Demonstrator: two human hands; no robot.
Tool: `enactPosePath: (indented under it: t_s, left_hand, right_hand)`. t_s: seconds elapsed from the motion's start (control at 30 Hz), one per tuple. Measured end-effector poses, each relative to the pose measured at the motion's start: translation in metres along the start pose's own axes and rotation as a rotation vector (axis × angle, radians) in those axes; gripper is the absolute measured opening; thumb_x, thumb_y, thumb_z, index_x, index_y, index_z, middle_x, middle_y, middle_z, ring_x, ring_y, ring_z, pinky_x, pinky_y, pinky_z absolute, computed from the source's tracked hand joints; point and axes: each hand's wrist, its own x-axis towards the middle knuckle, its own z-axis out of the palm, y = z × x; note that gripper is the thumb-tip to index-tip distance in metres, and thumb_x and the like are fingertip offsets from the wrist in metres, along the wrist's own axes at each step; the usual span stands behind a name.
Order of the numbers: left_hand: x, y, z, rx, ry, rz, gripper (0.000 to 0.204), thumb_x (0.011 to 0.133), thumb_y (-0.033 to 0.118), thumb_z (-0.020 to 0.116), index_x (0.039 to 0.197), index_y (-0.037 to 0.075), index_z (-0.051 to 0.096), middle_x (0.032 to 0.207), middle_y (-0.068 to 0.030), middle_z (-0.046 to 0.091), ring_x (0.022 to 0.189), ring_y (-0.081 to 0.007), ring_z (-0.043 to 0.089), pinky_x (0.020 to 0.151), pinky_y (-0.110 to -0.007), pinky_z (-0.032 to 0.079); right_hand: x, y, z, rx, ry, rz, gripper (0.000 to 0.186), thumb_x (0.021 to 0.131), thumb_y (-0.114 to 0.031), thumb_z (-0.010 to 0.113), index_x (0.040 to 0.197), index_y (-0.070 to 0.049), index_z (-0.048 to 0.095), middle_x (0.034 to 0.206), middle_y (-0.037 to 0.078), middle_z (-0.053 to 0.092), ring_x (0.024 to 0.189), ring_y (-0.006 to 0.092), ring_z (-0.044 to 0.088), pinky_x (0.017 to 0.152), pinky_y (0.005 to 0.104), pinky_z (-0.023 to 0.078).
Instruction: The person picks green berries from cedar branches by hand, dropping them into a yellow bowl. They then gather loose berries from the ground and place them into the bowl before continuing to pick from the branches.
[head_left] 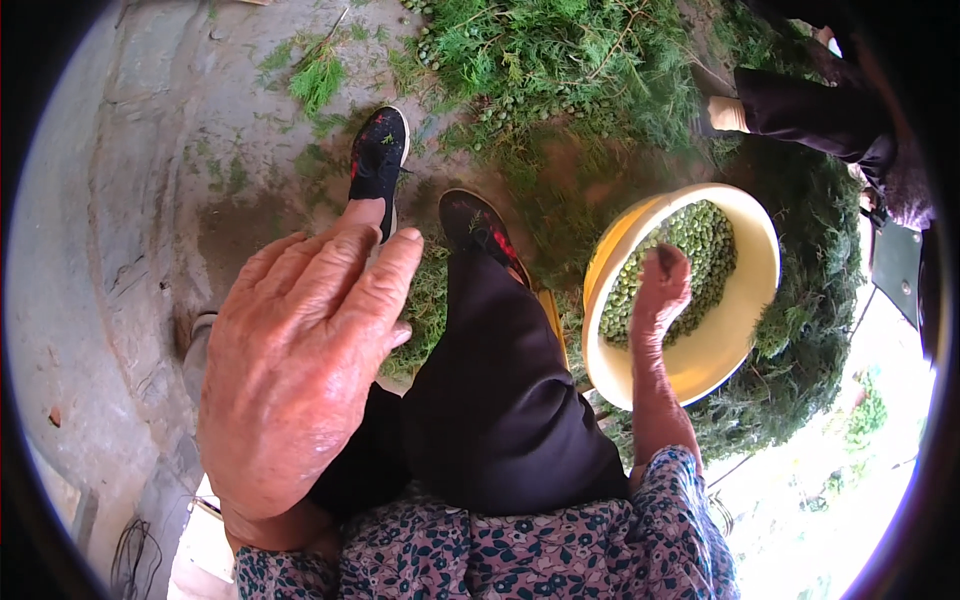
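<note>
I see a round, smooth-walled basin, cream inside and yellow outside [760, 255], right of centre in the frame, holding a bed of small, knobbly green cones [708, 235]. Feathery, scale-leaved green branches [560, 50] heap along the top edge, over rough grey concrete floor [150, 210]. The right hand [664, 285] is curled into a loose fist above the cones; I can't tell what, if anything, it grips. The left hand [305, 350], large at centre left, is open, back up, fingers loosely extended; its palm is hidden from me.
</note>
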Motion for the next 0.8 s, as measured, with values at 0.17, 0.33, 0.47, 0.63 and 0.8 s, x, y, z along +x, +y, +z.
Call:
enactPosePath:
  t_s: [0.17,0.33,0.47,0.63,0.8]
  left_hand:
    - [-0.001,-0.001,0.001,-0.042,-0.003,-0.015,0.050,0.067,0.006,0.066,0.116,0.003,0.055,0.107,-0.0160,0.058,0.096,-0.0338,0.055,0.084,-0.040,0.044]
    - [-0.005,-0.007,-0.003,-0.009,-0.031,-0.050,0.048,0.069,0.006,0.064,0.117,0.003,0.055,0.108,-0.0156,0.058,0.096,-0.0338,0.055,0.084,-0.040,0.043]
    - [0.002,-0.005,0.001,-0.035,-0.024,-0.037,0.049,0.069,0.006,0.064,0.117,0.003,0.055,0.108,-0.0158,0.058,0.096,-0.0340,0.055,0.084,-0.041,0.043]
    - [-0.002,-0.008,-0.001,-0.033,-0.018,-0.045,0.052,0.068,0.007,0.065,0.119,0.004,0.054,0.107,-0.0160,0.058,0.095,-0.0347,0.055,0.085,-0.043,0.043]
    - [-0.001,-0.011,0.000,-0.009,-0.019,-0.037,0.053,0.067,0.007,0.065,0.119,0.004,0.054,0.106,-0.0168,0.058,0.095,-0.0349,0.055,0.086,-0.043,0.043]
  right_hand:
    - [0.002,-0.005,-0.010,-0.142,0.087,-0.191,0.021,0.081,-0.005,0.056,0.102,-0.007,0.060,0.104,0.011,0.052,0.078,0.0171,0.058,0.065,0.0275,0.054]
    - [-0.035,-0.026,0.058,0.120,-0.312,-0.148,0.021,0.086,-0.006,0.051,0.105,-0.003,0.058,0.082,0.007,0.060,0.073,0.0137,0.058,0.063,0.0242,0.048]
    - [-0.060,0.059,0.110,0.242,-0.272,0.382,0.023,0.081,-0.002,0.046,0.101,-0.001,0.058,0.084,0.010,0.060,0.070,0.0160,0.056,0.062,0.0279,0.046]
    - [-0.064,0.088,0.146,0.280,0.074,0.638,0.015,0.080,0.000,0.047,0.094,0.000,0.053,0.075,0.007,0.054,0.062,0.0155,0.051,0.054,0.0317,0.044]
    - [-0.055,0.112,0.152,0.242,-0.033,0.630,0.018,0.077,0.000,0.057,0.094,0.001,0.053,0.074,0.009,0.057,0.065,0.0193,0.055,0.056,0.0337,0.045]
